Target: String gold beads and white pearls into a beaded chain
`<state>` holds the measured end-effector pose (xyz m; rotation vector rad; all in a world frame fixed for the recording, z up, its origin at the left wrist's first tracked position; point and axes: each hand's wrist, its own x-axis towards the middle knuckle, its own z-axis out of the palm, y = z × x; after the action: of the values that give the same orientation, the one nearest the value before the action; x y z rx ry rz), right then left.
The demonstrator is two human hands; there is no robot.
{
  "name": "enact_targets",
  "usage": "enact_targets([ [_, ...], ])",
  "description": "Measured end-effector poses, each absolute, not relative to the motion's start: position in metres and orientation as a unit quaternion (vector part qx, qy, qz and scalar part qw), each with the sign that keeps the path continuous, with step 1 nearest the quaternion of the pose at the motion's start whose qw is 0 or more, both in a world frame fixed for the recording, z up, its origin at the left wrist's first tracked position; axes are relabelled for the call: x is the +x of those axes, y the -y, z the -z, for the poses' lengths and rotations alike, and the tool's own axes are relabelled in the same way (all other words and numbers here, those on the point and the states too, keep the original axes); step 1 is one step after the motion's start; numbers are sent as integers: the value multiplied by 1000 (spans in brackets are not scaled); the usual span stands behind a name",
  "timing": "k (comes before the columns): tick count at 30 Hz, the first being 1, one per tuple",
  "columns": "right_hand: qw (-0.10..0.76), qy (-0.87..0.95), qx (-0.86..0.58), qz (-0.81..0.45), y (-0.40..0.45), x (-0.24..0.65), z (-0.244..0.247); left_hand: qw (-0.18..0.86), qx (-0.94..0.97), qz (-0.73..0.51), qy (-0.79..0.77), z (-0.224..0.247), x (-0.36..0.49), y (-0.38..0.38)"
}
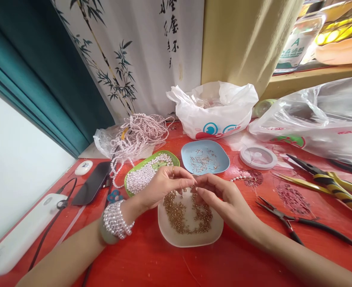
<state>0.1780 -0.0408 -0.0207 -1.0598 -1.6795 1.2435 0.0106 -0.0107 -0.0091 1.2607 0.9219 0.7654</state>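
Note:
My left hand (167,184) and my right hand (222,195) meet fingertip to fingertip above a white dish (190,240). Thumb and forefinger are pinched together on each; whatever lies between them is too small to make out. Small gold beads (176,213) are spread over the bottom of that dish, partly hidden by my hands. A band of pearly beads (116,219) wraps my left wrist. Beside my left hand is a green dish (176,158) of white pearl beads (141,178). Behind my fingers, a blue dish (189,149) holds thin metal pins (204,161).
Strings of pink beads (143,131) are heaped at back left, near a phone (92,185) and a white power strip (23,235). White plastic bags (214,113) line the back. Black-handled pliers (286,219), tweezers (301,182) and yellow-black pliers (331,183) lie right, by a round lid (258,163).

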Motion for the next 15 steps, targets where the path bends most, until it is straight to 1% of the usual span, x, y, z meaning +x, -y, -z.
enact_targets([
  [9, 421, 682, -429, -417, 41, 179, 24, 601, 593, -342, -413, 4, 9, 13],
  [12, 454, 669, -441, -390, 40, 181, 26, 554, 655, -286, -427, 6, 9, 14],
  [15, 477, 657, -445, -378, 40, 182, 27, 472, 754, -224, -399, 9, 12, 17],
])
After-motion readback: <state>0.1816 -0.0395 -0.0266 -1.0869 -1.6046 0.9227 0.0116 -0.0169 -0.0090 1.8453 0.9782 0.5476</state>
